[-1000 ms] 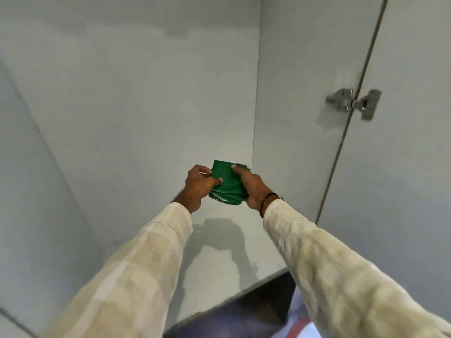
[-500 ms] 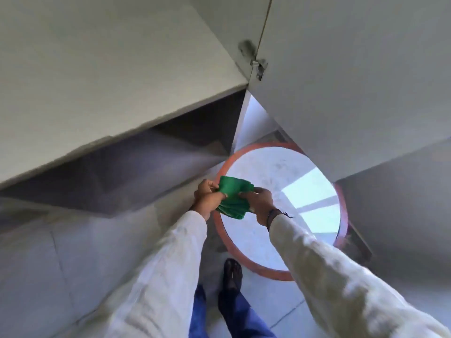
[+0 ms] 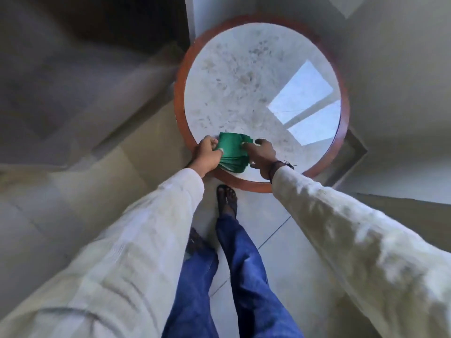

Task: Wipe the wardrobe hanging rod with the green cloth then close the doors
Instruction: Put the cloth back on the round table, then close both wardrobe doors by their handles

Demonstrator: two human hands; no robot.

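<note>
The folded green cloth (image 3: pixel 233 152) is held between both hands over the near edge of a round table. My left hand (image 3: pixel 206 154) grips its left side with curled fingers. My right hand (image 3: pixel 262 156) pinches its right side; a dark band sits on that wrist. Both arms wear pale long sleeves. The wardrobe rod is out of view. A blurred pale wardrobe door (image 3: pixel 400 93) fills the right side.
The round table (image 3: pixel 179 103) has a white stone top and a reddish-brown rim, and stands straight ahead. My legs in blue jeans (image 3: pixel 246 264) and sandalled feet stand on pale floor tiles. Blurred grey wardrobe base and floor lie to the left.
My view has swung down from the wardrobe interior to the floor and round table. Both hands kept hold of the green cloth and now sit over the table's near rim.
</note>
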